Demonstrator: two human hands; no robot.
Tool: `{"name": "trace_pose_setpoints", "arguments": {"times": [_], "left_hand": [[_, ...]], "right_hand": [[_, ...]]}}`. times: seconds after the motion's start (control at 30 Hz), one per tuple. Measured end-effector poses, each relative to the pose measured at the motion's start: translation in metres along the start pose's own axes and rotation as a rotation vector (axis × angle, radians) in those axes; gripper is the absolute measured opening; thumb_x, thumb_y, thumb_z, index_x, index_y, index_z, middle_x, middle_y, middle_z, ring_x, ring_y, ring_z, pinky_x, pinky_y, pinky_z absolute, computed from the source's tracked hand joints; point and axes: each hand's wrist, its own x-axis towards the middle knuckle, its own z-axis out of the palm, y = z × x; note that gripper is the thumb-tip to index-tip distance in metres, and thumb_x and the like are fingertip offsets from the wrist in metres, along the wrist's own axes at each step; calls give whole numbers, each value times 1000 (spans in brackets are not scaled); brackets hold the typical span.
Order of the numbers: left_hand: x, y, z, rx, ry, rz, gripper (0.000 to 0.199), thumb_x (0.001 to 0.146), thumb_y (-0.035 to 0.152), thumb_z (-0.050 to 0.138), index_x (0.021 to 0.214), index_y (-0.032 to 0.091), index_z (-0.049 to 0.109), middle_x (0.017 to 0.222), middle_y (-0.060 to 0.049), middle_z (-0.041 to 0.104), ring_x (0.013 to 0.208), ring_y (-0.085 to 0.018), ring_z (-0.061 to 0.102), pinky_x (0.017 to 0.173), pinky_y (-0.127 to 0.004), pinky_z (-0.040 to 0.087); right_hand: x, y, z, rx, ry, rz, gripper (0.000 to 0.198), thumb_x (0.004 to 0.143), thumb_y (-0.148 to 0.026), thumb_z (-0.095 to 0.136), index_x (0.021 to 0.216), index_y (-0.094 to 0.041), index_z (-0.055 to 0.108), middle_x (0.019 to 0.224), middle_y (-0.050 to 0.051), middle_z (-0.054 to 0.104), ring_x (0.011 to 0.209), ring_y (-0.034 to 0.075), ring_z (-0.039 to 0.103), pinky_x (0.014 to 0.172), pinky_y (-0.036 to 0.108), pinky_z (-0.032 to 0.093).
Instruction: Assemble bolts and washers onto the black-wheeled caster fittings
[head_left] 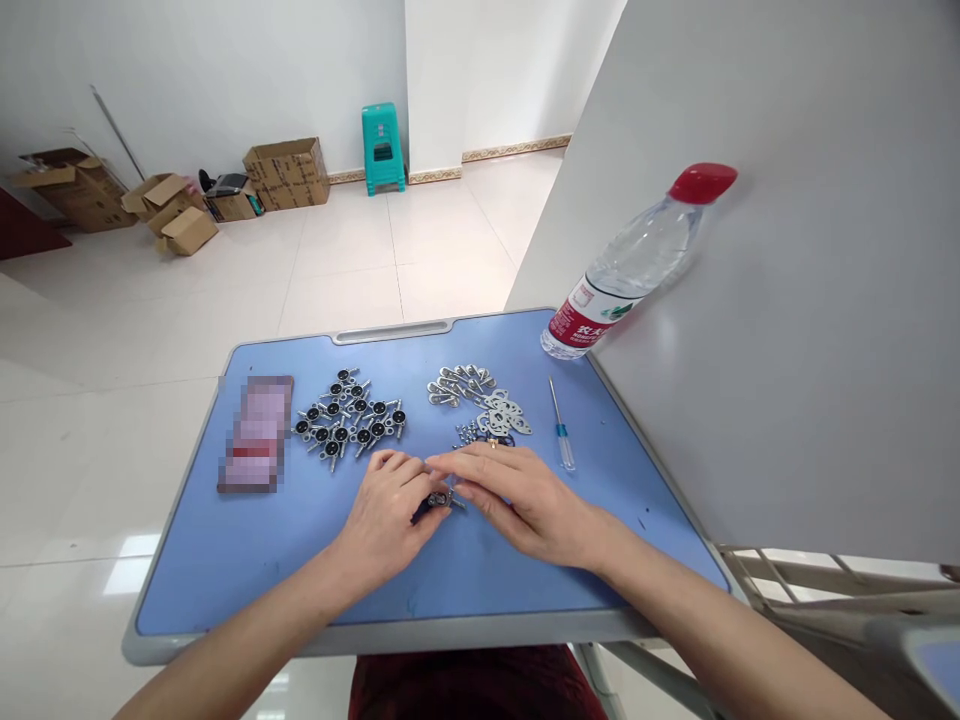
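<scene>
Forearms (255, 620) overhung the table (525, 595); I had the left hand (382, 512), fingers closed, gripping a fitting (442, 499), probably steadying it beside the right hand (532, 500) (fingers nearly straight, hold unclear to me). Screws (466, 433) lay near, presumably for reach.

Workroom, apparently: blue grey-rimmed surface (517, 595); grouped silver metal parts (504, 412); blue-and-clear-handled screwdriver (561, 434); brown cardboard boxes (289, 178); pale tiled floor (345, 245).
</scene>
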Motion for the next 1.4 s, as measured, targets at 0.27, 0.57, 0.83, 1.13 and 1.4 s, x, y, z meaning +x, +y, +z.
{"name": "trace_pose_setpoints", "arguments": {"times": [0.27,0.57,0.83,1.13,1.4], "left_hand": [[-1,-1,1,8,16,15,6,89,19,58,84,18,58,82,-1,65,78,-19,55,79,-39,39],[-1,0,1,16,4,10,3,88,20,61,86,19,59,81,0,65,77,-19,54,79,-39,39],[-1,0,1,-6,10,9,3,89,19,60,86,19,59,84,0,66,80,-19,56,81,-39,39],[0,-3,2,24,24,25,9,89,21,56,81,18,60,81,-1,65,76,-18,55,80,-38,41],[13,-14,-19,-174,-142,-74,8,88,27,60,86,22,65,82,1,67,83,-18,59,93,-41,41]], "right_hand": [[-4,5,9,-173,111,-18,22,99,-24,47,116,-17,59,80,5,68,66,14,60,59,24,49],[-5,4,4,-114,96,-14,24,98,-18,47,120,-19,56,80,3,67,69,13,61,61,24,49],[-3,1,3,-85,-10,2,28,101,-20,38,125,-16,50,95,8,69,81,14,64,68,25,52],[-3,6,16,-182,97,60,16,99,-28,47,94,-17,58,66,0,59,56,12,52,54,22,42],[4,16,13,118,116,245,25,96,-20,44,120,-18,49,82,2,61,67,13,58,65,26,50]]}}
